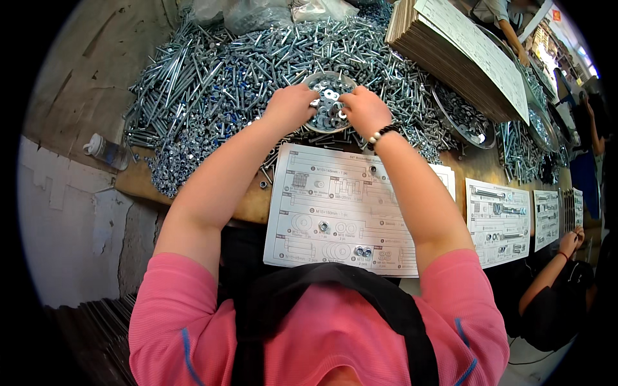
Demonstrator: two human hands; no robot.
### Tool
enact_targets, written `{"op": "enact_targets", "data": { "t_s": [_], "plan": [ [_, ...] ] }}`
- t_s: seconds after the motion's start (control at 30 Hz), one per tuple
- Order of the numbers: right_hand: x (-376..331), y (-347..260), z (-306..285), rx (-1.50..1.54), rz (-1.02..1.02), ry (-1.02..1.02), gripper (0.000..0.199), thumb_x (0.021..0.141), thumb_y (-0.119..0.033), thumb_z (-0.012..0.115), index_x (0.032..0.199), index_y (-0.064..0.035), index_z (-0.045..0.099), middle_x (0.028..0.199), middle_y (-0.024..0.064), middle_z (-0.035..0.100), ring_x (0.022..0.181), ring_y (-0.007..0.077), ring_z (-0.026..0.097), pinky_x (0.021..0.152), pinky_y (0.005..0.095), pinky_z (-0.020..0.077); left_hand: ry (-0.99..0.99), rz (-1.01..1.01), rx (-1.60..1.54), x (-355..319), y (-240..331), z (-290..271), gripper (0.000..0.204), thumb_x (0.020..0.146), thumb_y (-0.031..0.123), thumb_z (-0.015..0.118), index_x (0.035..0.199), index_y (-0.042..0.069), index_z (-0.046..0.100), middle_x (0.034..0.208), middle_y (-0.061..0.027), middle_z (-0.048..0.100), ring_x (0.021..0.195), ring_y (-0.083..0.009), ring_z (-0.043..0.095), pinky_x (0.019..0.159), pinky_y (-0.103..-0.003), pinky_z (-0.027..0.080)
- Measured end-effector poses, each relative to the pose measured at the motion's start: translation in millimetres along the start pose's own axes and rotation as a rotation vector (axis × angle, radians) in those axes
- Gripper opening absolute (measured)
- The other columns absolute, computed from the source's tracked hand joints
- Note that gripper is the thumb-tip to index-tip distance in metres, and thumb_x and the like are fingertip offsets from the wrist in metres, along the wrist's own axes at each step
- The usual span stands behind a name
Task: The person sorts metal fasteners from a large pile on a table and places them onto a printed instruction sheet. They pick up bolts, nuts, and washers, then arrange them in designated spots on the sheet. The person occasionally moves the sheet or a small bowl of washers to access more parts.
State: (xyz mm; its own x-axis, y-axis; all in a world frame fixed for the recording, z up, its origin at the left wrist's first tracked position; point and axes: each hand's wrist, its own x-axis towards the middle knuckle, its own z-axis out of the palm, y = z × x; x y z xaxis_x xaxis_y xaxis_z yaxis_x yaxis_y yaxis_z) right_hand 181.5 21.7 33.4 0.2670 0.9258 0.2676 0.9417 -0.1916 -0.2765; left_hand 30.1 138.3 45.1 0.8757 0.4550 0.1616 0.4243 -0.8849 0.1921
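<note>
A round clear bowl (315, 128) full of flat metal washers (331, 94) sits at the front of a heap of bolts. My left hand (291, 108) reaches over its left rim, fingers bent together, with a shiny washer at the fingertips. From the right side my right hand (368, 110) dips in, fingers curled among the washers; what they pinch is hidden. A black and white bead bracelet circles the right wrist. Below my arms lies a printed parts sheet (299, 212) with line drawings. Several nuts rest on it, including a single nut (324, 226) near the middle.
Loose bolts (212, 71) and a pile of nuts (170, 170) cover the table. A tall stack of printed cards (463, 58) stands at the back right. Another washer bowl (463, 116) and more sheets (497, 222) lie rightward, near a co-worker's hand (570, 239). A plastic bottle (106, 151) is left.
</note>
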Motion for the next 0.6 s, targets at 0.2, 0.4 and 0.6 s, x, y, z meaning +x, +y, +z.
{"op": "enact_targets", "data": {
  "t_s": [0.2,0.4,0.6],
  "plan": [
    [18.1,-2.7,11.0,-0.121,-0.071,-0.063,0.01,0.076,-0.014,0.059,0.086,-0.0121,0.063,0.088,0.0117,0.057,0.086,0.0291,0.058,0.071,0.0392,0.0493,-0.072,0.01,0.111,14.3,4.8,11.5,0.017,0.07,0.021,0.067,0.084,0.011,0.064,0.082,-0.0066,0.062,0.079,-0.0255,0.061,0.068,-0.04,0.048],
    [19.8,9.2,12.4,-0.035,-0.13,-0.098,0.009,0.078,-0.014,0.056,0.084,-0.0098,0.062,0.084,0.0113,0.06,0.081,0.0295,0.06,0.07,0.0396,0.0484,-0.089,0.039,0.107,12.2,2.9,15.3,0.019,0.07,0.014,0.066,0.089,0.011,0.062,0.089,-0.0087,0.06,0.082,-0.0277,0.06,0.07,-0.039,0.048],
    [20.4,15.0,-5.5,0.393,0.069,-0.037,0.014,0.074,-0.016,0.063,0.083,-0.0053,0.061,0.08,0.011,0.063,0.074,0.0265,0.06,0.067,0.0353,0.0483,-0.078,0.083,0.131,8.1,5.1,10.5,0.018,0.071,0.013,0.065,0.088,0.01,0.06,0.089,-0.0092,0.057,0.079,-0.0283,0.059,0.069,-0.038,0.048]
  ]
}}
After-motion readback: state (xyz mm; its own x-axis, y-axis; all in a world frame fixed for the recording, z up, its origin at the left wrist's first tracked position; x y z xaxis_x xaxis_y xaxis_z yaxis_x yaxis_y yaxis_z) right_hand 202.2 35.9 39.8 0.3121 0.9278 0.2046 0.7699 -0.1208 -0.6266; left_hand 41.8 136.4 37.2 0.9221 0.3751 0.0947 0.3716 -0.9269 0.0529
